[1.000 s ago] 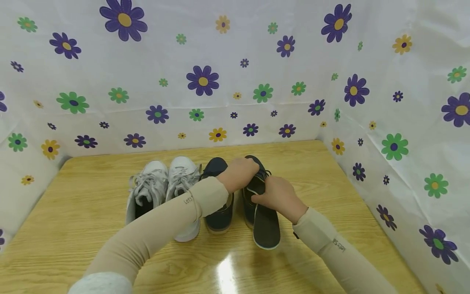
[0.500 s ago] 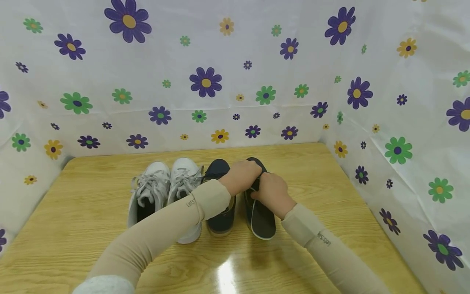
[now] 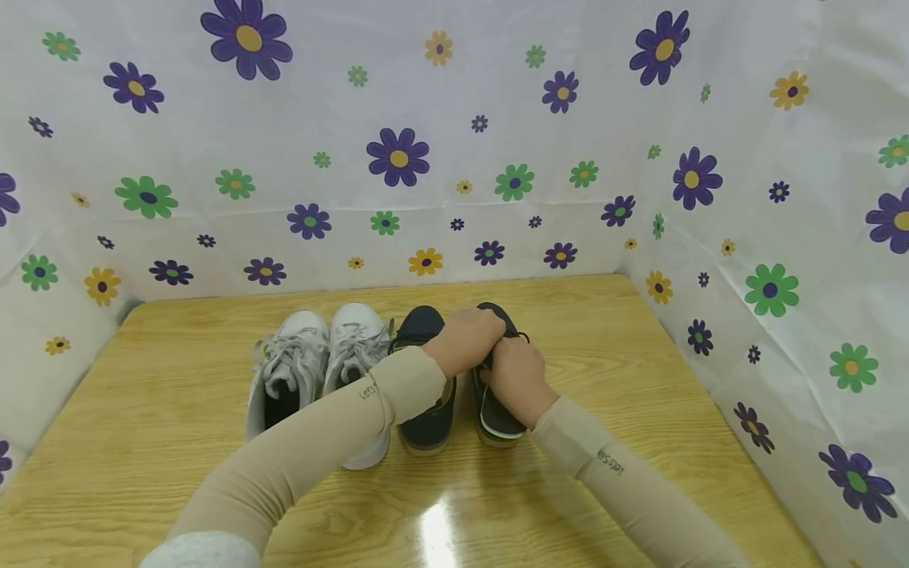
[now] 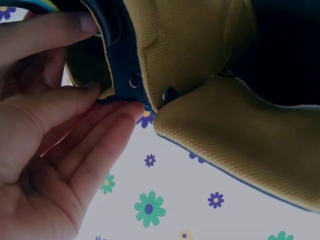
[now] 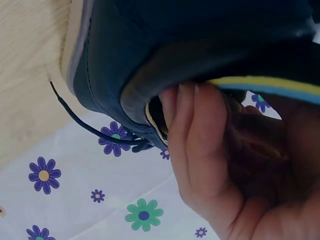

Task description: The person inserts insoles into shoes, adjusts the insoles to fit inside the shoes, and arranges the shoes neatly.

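Note:
A dark navy lace-up shoe (image 3: pixel 497 311) stands at the right end of a row of shoes, its toe pointing away. My left hand (image 3: pixel 465 341) pinches the upper by the lace holes; in the left wrist view the eyelet flap (image 4: pixel 124 75) with its tan lining lies by thumb and fingers. My right hand (image 3: pixel 518 375) holds a dark insole (image 3: pixel 501 420), whose front part is inside the shoe's opening and hidden. Along the insole's edge (image 5: pixel 270 84) the right wrist view shows yellow and blue layers. A loose lace (image 5: pixel 82 120) hangs from the shoe.
The matching navy shoe (image 3: pixel 426 432) stands just left, partly under my left hand. Beyond it are two white lace-up sneakers (image 3: pixel 301 347), side by side. Everything stands on a wooden table (image 3: pixel 568 505), with a flower-print sheet (image 3: pixel 454 102) behind and at both sides.
My right hand has moved forward and slightly left, and the insole has slid deeper into the navy shoe, its heel end now near the shoe's heel. My left hand keeps its hold.

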